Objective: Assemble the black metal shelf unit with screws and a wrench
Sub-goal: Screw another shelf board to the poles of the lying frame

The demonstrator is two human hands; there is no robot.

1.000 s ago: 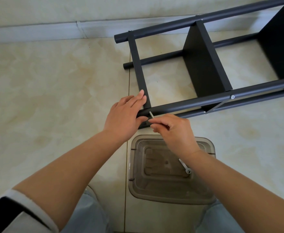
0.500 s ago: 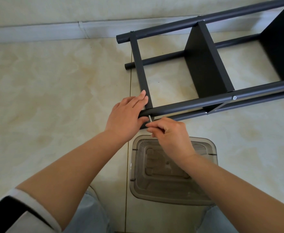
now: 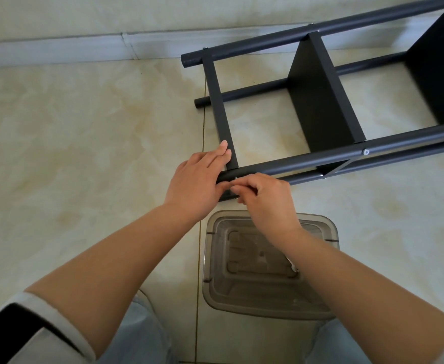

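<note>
Shelf unit (image 3: 320,101) lies sideways on the floor, my left hand (image 3: 197,182) bracing the crossbar (image 3: 219,109), right hand (image 3: 265,195) pinching the screw (image 3: 236,179) at the near tube: risk it cross-threads or drops if the frame shifts.

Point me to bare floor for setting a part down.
Free: beige tile floor left of the black metal shelf frame, up to the white baseboard; also right of the clear plastic bin. Crowded: where left hand and right hand meet at the frame's near tube.
</note>
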